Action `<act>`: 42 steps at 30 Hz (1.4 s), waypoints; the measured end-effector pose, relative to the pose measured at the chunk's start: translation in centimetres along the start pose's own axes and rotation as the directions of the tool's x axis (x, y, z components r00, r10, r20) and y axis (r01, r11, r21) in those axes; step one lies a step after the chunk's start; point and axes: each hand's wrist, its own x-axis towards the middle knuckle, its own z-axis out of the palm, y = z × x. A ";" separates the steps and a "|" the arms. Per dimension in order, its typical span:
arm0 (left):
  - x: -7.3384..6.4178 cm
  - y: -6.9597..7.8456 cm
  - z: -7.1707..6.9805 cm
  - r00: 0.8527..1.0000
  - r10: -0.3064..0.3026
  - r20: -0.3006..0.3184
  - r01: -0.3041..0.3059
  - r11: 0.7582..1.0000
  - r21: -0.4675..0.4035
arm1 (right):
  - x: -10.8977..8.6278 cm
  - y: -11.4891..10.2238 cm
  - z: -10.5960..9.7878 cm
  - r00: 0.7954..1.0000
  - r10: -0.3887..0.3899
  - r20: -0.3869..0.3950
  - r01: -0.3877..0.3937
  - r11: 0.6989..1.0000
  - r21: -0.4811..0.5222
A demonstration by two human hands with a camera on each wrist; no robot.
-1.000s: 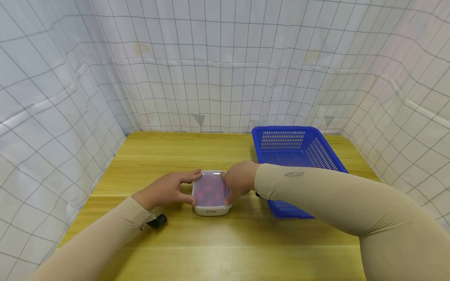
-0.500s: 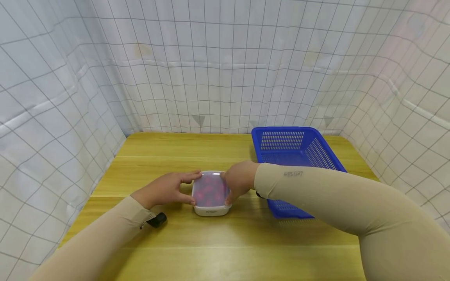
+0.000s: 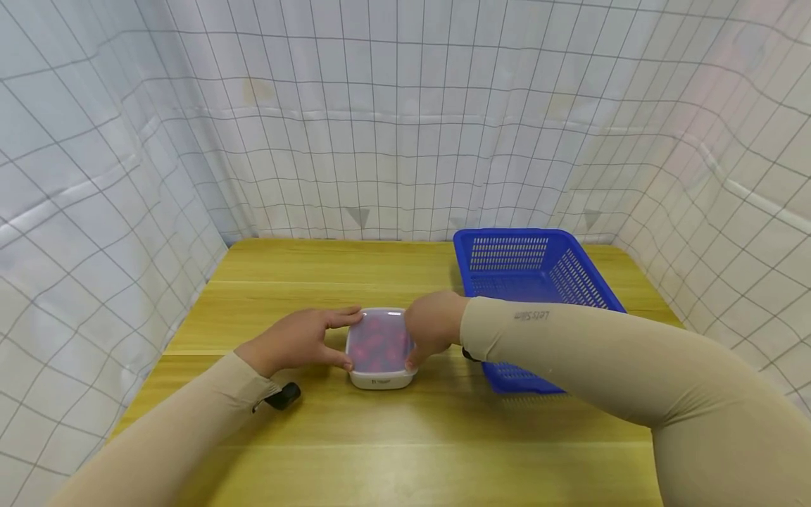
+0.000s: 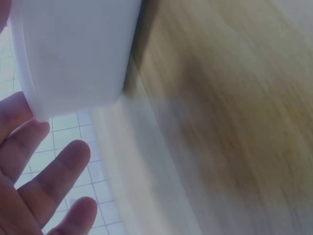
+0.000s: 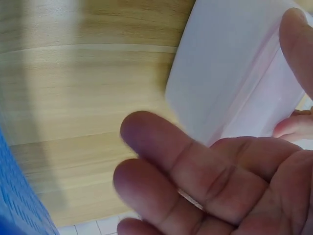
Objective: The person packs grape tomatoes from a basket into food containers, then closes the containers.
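A white food container (image 3: 381, 381) stands on the wooden table, with a translucent lid (image 3: 379, 345) on top. Reddish-pink pieces show blurrily through the lid. My left hand (image 3: 303, 343) grips its left side, thumb at the near corner and fingertips at the far corner. In the left wrist view, two fingertips touch the rim beside the white wall (image 4: 78, 54), and the other fingers are apart from it. My right hand (image 3: 437, 324) holds the right side, its thumb (image 5: 296, 44) on the lid's edge in the right wrist view; the lower fingers extend free of the container.
A blue plastic basket (image 3: 507, 282) with slotted walls stands right of the container, partly hidden by my right forearm. A black wrist device (image 3: 283, 396) is on my left wrist. Table surface (image 3: 380, 451) lies in front; a white gridded curtain (image 3: 405, 141) encloses the back and sides.
Both hands stay at the container's sides, with only slight shifts of the fingers. The container and basket keep their places.
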 end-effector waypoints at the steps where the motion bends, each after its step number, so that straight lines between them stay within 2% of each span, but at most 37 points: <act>1: -0.1 0.1 0.0 1.000 0.000 -0.009 0.000 1.000 0.010 | 0.0 0.0 0.0 1.000 -0.001 0.000 0.001 1.000 0.001; 7: -0.4 0.1 0.2 0.999 0.019 -0.031 -0.018 0.998 0.053 | -0.1 0.3 0.2 0.999 -0.026 0.021 0.026 1.000 -0.004; 16: -0.3 0.2 0.4 0.996 0.050 -0.070 -0.041 0.991 0.128 | -0.8 0.9 -0.2 0.995 -0.096 -0.016 0.095 0.994 -0.049; 22: -0.3 0.3 0.4 0.995 0.035 -0.092 -0.026 0.995 0.100 | -1.1 1.3 -0.6 0.987 -0.156 0.048 0.160 0.983 -0.087; 27: -0.4 0.4 0.3 0.997 0.015 -0.078 -0.008 0.996 0.090 | -0.8 1.3 -0.5 0.983 -0.176 0.055 0.180 0.980 -0.082; 31: -0.4 0.7 0.1 0.998 0.006 -0.068 0.000 0.996 0.087 | -0.6 1.3 -0.6 0.985 -0.170 0.043 0.172 0.984 -0.056; 36: -0.5 1.0 -0.3 0.998 0.025 -0.060 -0.019 0.995 0.101 | -0.8 1.3 -0.7 0.990 -0.138 0.017 0.139 0.990 -0.025; 42: -0.1 0.7 0.1 0.999 -0.002 -0.053 0.003 1.000 0.019 | -0.5 1.1 -0.2 0.995 -0.097 -0.005 0.097 0.994 -0.043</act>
